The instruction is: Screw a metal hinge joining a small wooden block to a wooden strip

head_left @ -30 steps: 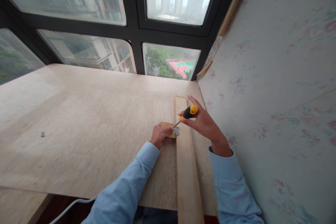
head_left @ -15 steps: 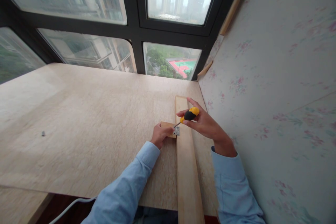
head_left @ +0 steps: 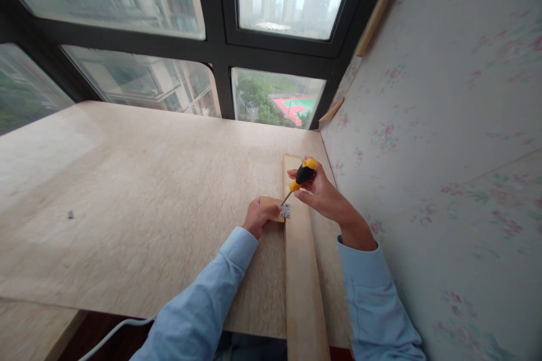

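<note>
A long pale wooden board lies lengthwise on the marble-patterned surface. Against its left side sits a small wooden block, gripped by my left hand with the thumb near the joint. A small metal hinge bridges block and board. My right hand holds a yellow and black screwdriver by its handle. The shaft slants down to the left, its tip at the hinge's upper left part. Whether a screw sits under the tip is too small to tell.
A small grey metal piece lies far left on the marble-patterned surface. Dark-framed windows stand behind it, and a flowered wall rises close on the right. A white cable hangs at the front left edge.
The screwdriver handle has tipped more upright and slightly away from me, and the fingers of my right hand have shifted round it. My left hand, block and board stay in place.
</note>
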`<state>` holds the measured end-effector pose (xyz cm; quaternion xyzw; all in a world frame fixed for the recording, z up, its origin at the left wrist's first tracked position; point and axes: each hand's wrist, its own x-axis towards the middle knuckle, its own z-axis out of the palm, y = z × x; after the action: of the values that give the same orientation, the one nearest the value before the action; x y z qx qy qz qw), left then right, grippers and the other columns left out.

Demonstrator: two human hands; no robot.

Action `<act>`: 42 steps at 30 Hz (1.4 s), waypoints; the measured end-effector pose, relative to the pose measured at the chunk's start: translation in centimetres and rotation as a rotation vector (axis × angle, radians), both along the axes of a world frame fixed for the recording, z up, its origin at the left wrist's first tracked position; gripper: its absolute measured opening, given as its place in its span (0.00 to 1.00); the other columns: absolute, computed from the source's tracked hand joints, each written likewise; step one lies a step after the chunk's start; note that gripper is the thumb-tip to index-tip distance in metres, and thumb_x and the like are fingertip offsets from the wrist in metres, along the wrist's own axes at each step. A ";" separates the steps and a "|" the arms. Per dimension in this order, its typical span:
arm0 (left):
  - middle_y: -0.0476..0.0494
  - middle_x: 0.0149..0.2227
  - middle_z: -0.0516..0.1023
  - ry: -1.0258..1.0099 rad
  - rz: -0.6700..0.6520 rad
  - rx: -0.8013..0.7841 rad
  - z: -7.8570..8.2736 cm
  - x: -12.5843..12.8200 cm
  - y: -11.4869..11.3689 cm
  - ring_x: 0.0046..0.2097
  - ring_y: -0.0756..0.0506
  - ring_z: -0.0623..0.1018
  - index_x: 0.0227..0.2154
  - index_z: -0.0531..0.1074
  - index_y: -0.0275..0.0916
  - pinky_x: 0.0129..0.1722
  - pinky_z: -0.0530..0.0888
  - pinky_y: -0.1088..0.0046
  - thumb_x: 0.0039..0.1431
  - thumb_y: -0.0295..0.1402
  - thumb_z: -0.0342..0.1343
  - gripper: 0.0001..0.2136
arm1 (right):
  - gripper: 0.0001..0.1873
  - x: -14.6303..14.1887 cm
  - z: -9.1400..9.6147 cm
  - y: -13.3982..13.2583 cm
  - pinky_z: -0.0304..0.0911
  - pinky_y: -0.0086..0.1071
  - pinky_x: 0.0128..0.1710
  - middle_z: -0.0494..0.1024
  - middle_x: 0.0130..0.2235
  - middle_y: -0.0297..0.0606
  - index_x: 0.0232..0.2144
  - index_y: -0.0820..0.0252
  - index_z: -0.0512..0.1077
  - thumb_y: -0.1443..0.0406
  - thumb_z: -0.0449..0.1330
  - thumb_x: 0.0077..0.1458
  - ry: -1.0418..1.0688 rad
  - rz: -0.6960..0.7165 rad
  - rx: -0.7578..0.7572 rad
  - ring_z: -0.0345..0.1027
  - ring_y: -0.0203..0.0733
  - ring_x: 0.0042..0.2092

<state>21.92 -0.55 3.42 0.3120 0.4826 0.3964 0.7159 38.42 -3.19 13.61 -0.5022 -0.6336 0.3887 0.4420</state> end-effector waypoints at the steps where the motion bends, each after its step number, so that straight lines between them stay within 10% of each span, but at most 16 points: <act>1: 0.46 0.27 0.80 0.000 -0.004 0.000 0.0 0.0 0.0 0.28 0.46 0.78 0.28 0.73 0.35 0.30 0.75 0.70 0.31 0.26 0.68 0.16 | 0.41 0.1 0.1 0.0 0.66 0.46 0.55 0.73 0.54 0.45 0.62 0.49 0.46 0.57 0.62 0.53 0.022 0.009 -0.008 0.70 0.46 0.56; 9: 0.44 0.27 0.79 -0.004 0.014 0.005 0.2 -0.1 0.0 0.27 0.46 0.77 0.28 0.73 0.34 0.29 0.75 0.70 0.31 0.25 0.68 0.16 | 0.41 -1.8 1.4 0.3 0.71 0.49 0.40 0.78 0.34 0.39 0.57 0.56 0.62 0.48 0.67 0.45 -0.467 -0.477 0.115 0.75 0.52 0.35; 18: 0.46 0.27 0.80 -0.018 -0.011 -0.001 0.2 -0.1 0.0 0.28 0.46 0.78 0.28 0.73 0.35 0.29 0.75 0.71 0.31 0.26 0.68 0.16 | 0.38 -0.3 0.9 -0.5 0.65 0.45 0.57 0.73 0.55 0.45 0.63 0.52 0.50 0.61 0.61 0.53 -0.034 0.043 0.042 0.67 0.45 0.58; 26: 0.45 0.28 0.79 -0.007 -0.003 0.007 0.0 0.0 0.0 0.29 0.45 0.78 0.29 0.74 0.34 0.28 0.74 0.70 0.31 0.26 0.68 0.16 | 0.43 -1.5 1.7 0.1 0.71 0.51 0.40 0.79 0.34 0.40 0.57 0.58 0.61 0.48 0.69 0.43 -0.478 -0.471 0.056 0.76 0.55 0.37; 34: 0.46 0.27 0.79 0.023 -0.012 0.010 0.1 -0.1 0.0 0.29 0.45 0.78 0.28 0.73 0.36 0.28 0.74 0.71 0.32 0.26 0.68 0.15 | 0.35 -0.4 0.8 -0.3 0.66 0.45 0.56 0.73 0.54 0.44 0.59 0.52 0.55 0.58 0.63 0.52 -0.073 -0.003 0.063 0.69 0.46 0.57; 42: 0.46 0.27 0.79 0.016 0.005 0.008 0.4 0.0 -0.1 0.28 0.45 0.78 0.28 0.73 0.36 0.28 0.74 0.71 0.32 0.26 0.68 0.15 | 0.32 -1.8 1.5 0.3 0.72 0.51 0.40 0.77 0.33 0.39 0.46 0.57 0.65 0.50 0.69 0.44 -0.456 -0.445 0.061 0.75 0.53 0.36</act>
<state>21.87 -0.62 3.78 0.3168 0.4877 0.3978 0.7096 36.66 -2.91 15.13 -0.6891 -0.6022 0.1408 0.3777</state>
